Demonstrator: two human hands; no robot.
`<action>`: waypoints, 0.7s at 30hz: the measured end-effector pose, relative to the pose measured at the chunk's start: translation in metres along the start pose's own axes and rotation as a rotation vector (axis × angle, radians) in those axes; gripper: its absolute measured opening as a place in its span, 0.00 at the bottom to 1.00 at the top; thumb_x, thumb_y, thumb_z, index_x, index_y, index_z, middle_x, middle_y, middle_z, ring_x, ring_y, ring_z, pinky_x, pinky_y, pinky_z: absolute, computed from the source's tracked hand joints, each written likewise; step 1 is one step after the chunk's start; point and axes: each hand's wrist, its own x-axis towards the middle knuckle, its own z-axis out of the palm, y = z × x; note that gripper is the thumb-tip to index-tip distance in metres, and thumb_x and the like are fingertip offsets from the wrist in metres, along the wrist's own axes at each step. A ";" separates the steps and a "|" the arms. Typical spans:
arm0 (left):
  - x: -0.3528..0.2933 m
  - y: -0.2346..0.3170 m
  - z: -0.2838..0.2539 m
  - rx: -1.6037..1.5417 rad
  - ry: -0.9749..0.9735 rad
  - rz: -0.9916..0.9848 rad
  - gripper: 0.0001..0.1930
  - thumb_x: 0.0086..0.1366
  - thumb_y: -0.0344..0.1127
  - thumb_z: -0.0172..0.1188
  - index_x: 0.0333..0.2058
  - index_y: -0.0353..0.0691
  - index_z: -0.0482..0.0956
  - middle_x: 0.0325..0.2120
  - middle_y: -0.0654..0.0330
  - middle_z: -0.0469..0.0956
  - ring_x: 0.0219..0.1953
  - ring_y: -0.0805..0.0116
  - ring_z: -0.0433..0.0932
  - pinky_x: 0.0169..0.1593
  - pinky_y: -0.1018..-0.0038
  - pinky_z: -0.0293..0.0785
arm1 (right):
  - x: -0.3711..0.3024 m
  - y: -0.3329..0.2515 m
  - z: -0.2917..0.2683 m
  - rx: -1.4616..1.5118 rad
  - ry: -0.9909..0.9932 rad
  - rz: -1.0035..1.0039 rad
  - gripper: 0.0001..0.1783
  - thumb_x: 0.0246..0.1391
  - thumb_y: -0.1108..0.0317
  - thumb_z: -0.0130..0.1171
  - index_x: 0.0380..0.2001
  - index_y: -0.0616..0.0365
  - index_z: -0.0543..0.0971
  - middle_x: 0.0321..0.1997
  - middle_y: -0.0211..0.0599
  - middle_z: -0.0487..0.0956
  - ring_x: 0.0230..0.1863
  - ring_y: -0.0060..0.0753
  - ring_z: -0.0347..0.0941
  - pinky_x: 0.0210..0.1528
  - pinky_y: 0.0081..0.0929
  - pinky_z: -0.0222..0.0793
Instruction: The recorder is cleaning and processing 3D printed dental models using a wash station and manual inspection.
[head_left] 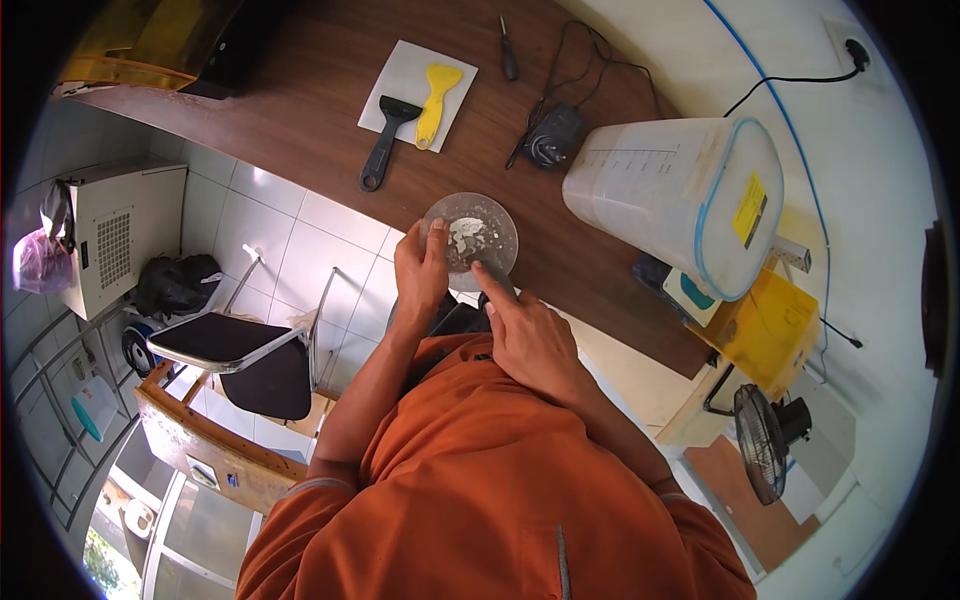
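A shallow, clear round dish [505, 228] with white flakes and powder [467, 233] in it is at the table's front edge, close to my body. My left hand [420, 270] grips its left side, with the thumb over the rim. My right hand [515, 325] is at the dish's lower right rim, index finger stretched toward the flakes. Along that finger runs a slim dark grey piece [508, 284], seemingly held in the right hand; its kind is hard to tell. The other right fingers are curled and partly hidden.
On the brown table [330, 60], a black scraper [385, 145] and a yellow scraper [437, 103] overlap a white sheet [400, 70]. Behind are a screwdriver [508, 55] and a black power adapter [555, 135]. A large clear container [640, 175] lies right. A chair [265, 365] stands left.
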 end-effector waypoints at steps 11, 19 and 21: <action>0.002 0.004 -0.002 0.132 0.000 0.052 0.22 0.77 0.45 0.55 0.42 0.25 0.82 0.29 0.50 0.84 0.33 0.67 0.81 0.39 0.67 0.76 | 0.016 0.004 0.001 -0.034 0.028 0.056 0.32 0.71 0.62 0.50 0.76 0.38 0.63 0.38 0.64 0.79 0.37 0.67 0.83 0.40 0.55 0.80; 0.007 0.005 -0.005 0.142 -0.041 0.026 0.22 0.76 0.46 0.56 0.42 0.25 0.82 0.28 0.48 0.84 0.31 0.64 0.81 0.39 0.66 0.76 | 0.022 0.007 0.003 -0.009 0.047 0.068 0.33 0.70 0.66 0.52 0.76 0.41 0.63 0.34 0.68 0.80 0.36 0.69 0.81 0.43 0.57 0.77; 0.007 0.001 -0.007 0.155 -0.047 0.032 0.22 0.76 0.46 0.56 0.42 0.25 0.82 0.28 0.49 0.84 0.31 0.65 0.81 0.39 0.66 0.76 | 0.020 0.010 0.008 -0.048 0.018 0.067 0.34 0.69 0.65 0.51 0.76 0.40 0.62 0.37 0.64 0.80 0.37 0.67 0.83 0.40 0.56 0.80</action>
